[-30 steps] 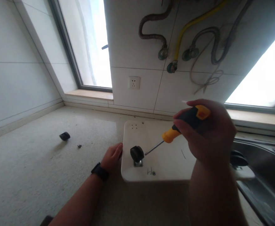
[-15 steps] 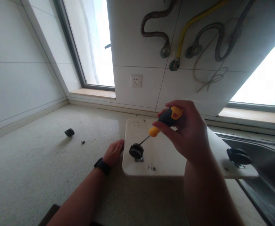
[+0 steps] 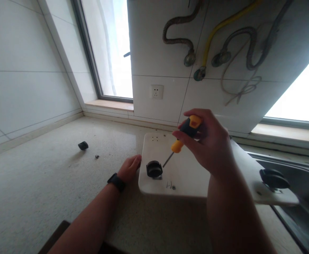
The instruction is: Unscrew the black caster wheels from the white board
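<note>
My right hand (image 3: 206, 141) is closed around the yellow and black handle of a screwdriver (image 3: 186, 129). Its thin shaft slants down to the left, and the tip shows just right of a black caster wheel (image 3: 154, 169). That caster sits on a metal plate at the left end of a white board (image 3: 181, 181) with rounded corners. My left hand (image 3: 129, 168), a dark watch on its wrist, grips the board's left edge; some fingertips are hidden. A second caster (image 3: 274, 179) is on the board's right end. Small holes mark the board's far left corner.
On the speckled countertop (image 3: 51, 176) to the left lie a loose black caster (image 3: 83, 145) and some small screws (image 3: 97, 156). A metal sink (image 3: 302, 201) is under the board's right end. Hoses and valves (image 3: 189, 58) and a socket (image 3: 157, 91) are on the tiled wall.
The screwdriver tip has shifted from behind the caster to its right side, and the handle has tilted more upright. My left hand stays at the board's edge. The whole view has shifted slightly.
</note>
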Demonstrator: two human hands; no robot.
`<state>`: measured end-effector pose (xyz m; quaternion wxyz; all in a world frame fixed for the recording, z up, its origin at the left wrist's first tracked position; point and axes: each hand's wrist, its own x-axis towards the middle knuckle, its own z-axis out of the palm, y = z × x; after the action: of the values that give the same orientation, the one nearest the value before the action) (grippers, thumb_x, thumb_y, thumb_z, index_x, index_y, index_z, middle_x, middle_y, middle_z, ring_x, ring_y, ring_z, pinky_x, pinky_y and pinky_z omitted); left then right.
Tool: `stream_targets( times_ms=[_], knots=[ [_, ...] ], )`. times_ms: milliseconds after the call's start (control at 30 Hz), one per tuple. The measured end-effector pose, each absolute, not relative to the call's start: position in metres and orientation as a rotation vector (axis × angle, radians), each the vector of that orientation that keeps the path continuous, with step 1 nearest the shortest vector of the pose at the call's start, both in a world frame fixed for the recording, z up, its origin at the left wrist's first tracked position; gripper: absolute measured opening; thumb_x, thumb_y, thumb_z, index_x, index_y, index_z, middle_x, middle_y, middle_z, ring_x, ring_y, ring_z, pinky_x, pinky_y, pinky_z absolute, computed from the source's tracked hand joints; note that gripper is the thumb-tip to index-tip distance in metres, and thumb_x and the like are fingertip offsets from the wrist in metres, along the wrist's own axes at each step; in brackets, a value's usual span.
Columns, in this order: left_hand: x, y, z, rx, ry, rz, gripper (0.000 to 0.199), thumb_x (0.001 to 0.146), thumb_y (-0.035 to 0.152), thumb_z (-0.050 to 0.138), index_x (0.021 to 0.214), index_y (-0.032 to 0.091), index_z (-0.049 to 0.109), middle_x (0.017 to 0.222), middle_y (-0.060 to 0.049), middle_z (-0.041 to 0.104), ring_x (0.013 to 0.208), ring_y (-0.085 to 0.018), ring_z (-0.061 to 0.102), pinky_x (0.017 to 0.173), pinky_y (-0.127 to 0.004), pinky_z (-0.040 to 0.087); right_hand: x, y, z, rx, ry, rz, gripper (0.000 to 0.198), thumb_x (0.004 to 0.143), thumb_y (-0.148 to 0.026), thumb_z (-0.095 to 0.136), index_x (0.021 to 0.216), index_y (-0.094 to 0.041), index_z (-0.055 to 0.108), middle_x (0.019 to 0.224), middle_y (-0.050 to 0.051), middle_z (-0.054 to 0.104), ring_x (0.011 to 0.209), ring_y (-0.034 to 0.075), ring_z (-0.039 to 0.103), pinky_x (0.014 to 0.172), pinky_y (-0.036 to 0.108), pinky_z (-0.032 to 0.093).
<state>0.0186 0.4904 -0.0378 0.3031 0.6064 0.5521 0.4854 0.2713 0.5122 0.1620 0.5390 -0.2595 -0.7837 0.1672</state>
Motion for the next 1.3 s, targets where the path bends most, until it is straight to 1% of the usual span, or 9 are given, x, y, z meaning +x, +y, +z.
stream_targets(
  times_ms=[133, 300, 567, 733, 867, 1000, 1100, 1200, 1300],
  knots=[
    [0.015, 0.49, -0.04, 1.765, 1.422, 1.268, 0.051, 0.099, 0.06, 0.033, 0.082, 0.018, 0.056, 0.076, -0.003, 0.056, 0.07, -0.018, 0.048, 0.065, -0.03, 0.039, 0.264, 0.515, 0.157, -0.605, -1.922, 0.395, 0.045, 0.08, -0.04, 0.08, 0.117, -0.026, 0.059, 0.091, 0.0, 0.067, 0.076, 0.017, 0.069, 0.062, 0.028, 0.059],
    [0.007, 0.491, -0.045, 1.849, 1.455, 1.317, 0.044, 0.094, 0.063, 0.039, 0.087, 0.021, 0.047, 0.077, 0.001, 0.048, 0.069, -0.017, 0.041, 0.064, -0.03, 0.035, 0.257, 0.513, 0.155, -0.596, -1.961, 0.399, 0.047, 0.078, -0.041, 0.081, 0.117, -0.026, 0.06, 0.089, -0.002, 0.067, 0.074, 0.016, 0.068, 0.063, 0.028, 0.058],
    [0.011, 0.49, -0.045, 1.857, 1.38, 1.299, 0.05, 0.1, 0.062, 0.028, 0.097, 0.019, 0.054, 0.085, -0.003, 0.057, 0.075, -0.019, 0.05, 0.069, -0.032, 0.04, 0.257, 0.508, 0.157, -0.587, -2.02, 0.395, 0.051, 0.08, -0.041, 0.08, 0.123, -0.025, 0.06, 0.092, 0.0, 0.067, 0.077, 0.015, 0.067, 0.067, 0.028, 0.057],
    [0.011, 0.489, -0.046, 1.825, 1.419, 1.329, 0.049, 0.099, 0.063, 0.031, 0.093, 0.019, 0.052, 0.081, -0.002, 0.053, 0.072, -0.018, 0.047, 0.066, -0.03, 0.039, 0.256, 0.509, 0.156, -0.566, -2.031, 0.397, 0.05, 0.08, -0.04, 0.08, 0.124, -0.025, 0.059, 0.093, -0.001, 0.066, 0.074, 0.013, 0.064, 0.068, 0.028, 0.056],
    [0.01, 0.488, -0.047, 1.818, 1.444, 1.348, 0.046, 0.097, 0.064, 0.033, 0.09, 0.02, 0.048, 0.076, 0.001, 0.048, 0.067, -0.016, 0.042, 0.062, -0.029, 0.035, 0.255, 0.509, 0.156, -0.591, -2.013, 0.317, 0.043, 0.079, -0.038, 0.081, 0.113, -0.024, 0.059, 0.087, -0.002, 0.062, 0.067, 0.012, 0.058, 0.064, 0.028, 0.052],
    [0.012, 0.486, -0.047, 1.81, 1.454, 1.365, 0.048, 0.098, 0.064, 0.029, 0.09, 0.021, 0.047, 0.073, 0.002, 0.045, 0.065, -0.016, 0.039, 0.061, -0.029, 0.033, 0.251, 0.506, 0.154, -0.593, -2.018, 0.249, 0.042, 0.079, -0.043, 0.081, 0.11, -0.026, 0.057, 0.088, -0.002, 0.063, 0.069, 0.013, 0.057, 0.065, 0.03, 0.05],
    [0.014, 0.484, -0.047, 1.802, 1.466, 1.386, 0.049, 0.1, 0.063, 0.026, 0.089, 0.021, 0.047, 0.072, 0.003, 0.043, 0.063, -0.015, 0.038, 0.06, -0.029, 0.033, 0.243, 0.501, 0.15, -0.625, -1.972, 0.108, 0.042, 0.08, -0.046, 0.079, 0.107, -0.025, 0.056, 0.089, 0.0, 0.065, 0.072, 0.015, 0.057, 0.067, 0.032, 0.048],
    [0.016, 0.481, -0.047, 1.796, 1.481, 1.41, 0.048, 0.1, 0.062, 0.024, 0.09, 0.021, 0.047, 0.07, 0.004, 0.041, 0.062, -0.015, 0.037, 0.06, -0.029, 0.032, 0.235, 0.494, 0.146, -0.714, -1.897, -0.038, 0.041, 0.083, -0.053, 0.075, 0.103, -0.023, 0.055, 0.088, 0.002, 0.065, 0.073, 0.017, 0.055, 0.067, 0.034, 0.044],
    [0.022, 0.476, -0.045, 1.791, 1.493, 1.448, 0.047, 0.101, 0.062, 0.024, 0.093, 0.021, 0.048, 0.071, 0.003, 0.041, 0.064, -0.016, 0.038, 0.061, -0.03, 0.033, 0.231, 0.489, 0.146, -0.747, -1.909, -0.05, 0.037, 0.092, -0.055, 0.062, 0.106, -0.022, 0.055, 0.092, 0.005, 0.065, 0.075, 0.018, 0.056, 0.068, 0.034, 0.042]
  ],
)
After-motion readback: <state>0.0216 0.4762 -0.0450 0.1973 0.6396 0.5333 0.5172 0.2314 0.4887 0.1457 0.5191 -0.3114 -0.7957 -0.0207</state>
